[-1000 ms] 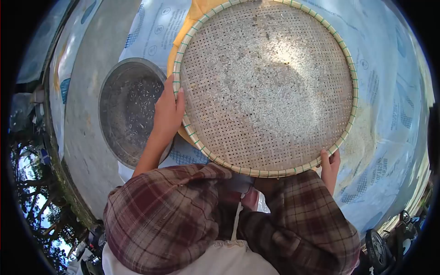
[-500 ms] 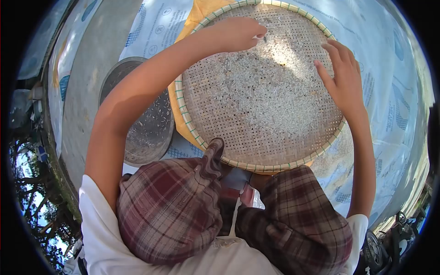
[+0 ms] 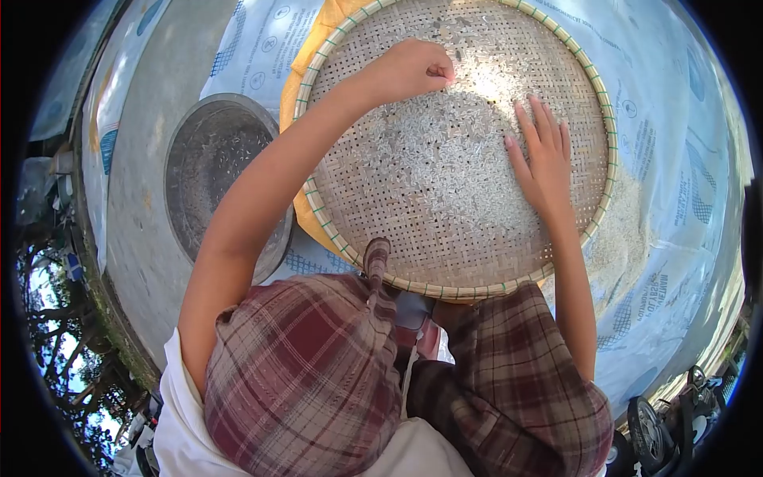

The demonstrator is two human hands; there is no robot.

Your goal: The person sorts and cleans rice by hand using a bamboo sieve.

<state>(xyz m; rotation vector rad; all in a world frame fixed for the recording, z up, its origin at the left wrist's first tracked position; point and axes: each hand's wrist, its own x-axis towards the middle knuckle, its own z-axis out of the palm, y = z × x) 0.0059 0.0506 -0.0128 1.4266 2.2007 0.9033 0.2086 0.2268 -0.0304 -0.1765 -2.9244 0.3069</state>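
Note:
A round woven bamboo winnowing tray [image 3: 356, 189] with a green-stitched rim rests at my knees. Pale rice grains [image 3: 457, 163] are spread thinly over its middle and right side. Over the upper part of the tray, my left hand [image 3: 413, 70] is closed, thumb and fingertips pinched together low over the grains; anything between them is too small to make out. My right hand [image 3: 547, 163] lies palm down at the right edge of the grains, fingers stretched out and slightly spread, holding nothing.
A dark grey basin [image 3: 208, 159] with a few scattered grains stands left of the tray, partly behind my left forearm. Yellow sheeting [image 3: 296, 107] shows under the tray. More grain [image 3: 620, 230] lies on the printed white-blue sheet [image 3: 664, 159] to the right. A motorcycle [image 3: 660, 433] is at lower right.
My right hand has come left from near the tray's right rim onto the grains. My left hand has shifted slightly left and nearer to me, still pinched.

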